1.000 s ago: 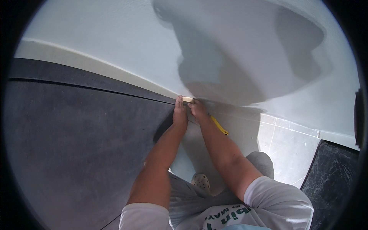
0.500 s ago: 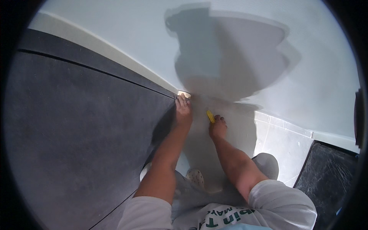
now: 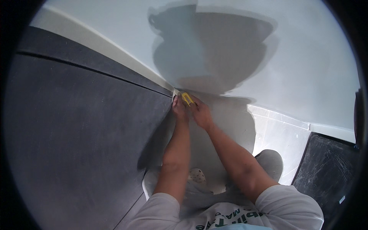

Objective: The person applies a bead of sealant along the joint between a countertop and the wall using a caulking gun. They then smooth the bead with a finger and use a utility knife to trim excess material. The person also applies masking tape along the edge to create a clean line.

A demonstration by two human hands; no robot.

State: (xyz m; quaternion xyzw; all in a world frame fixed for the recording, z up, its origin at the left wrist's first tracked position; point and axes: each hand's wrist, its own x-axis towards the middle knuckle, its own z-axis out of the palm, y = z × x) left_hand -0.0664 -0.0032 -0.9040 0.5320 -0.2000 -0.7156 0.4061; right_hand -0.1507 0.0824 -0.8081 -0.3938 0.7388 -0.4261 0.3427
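Grips a yellow tool in the right hand, at the foot of the white wall, near the far corner of the dark panel. Extends the left hand just beside the tool, close to a small pale piece; cannot tell whether pinching or merely touching it. For the tool, expect light weight and a stiff, hard shell, perhaps slightly slippery, hardly fragile; best to hold around mid-body.
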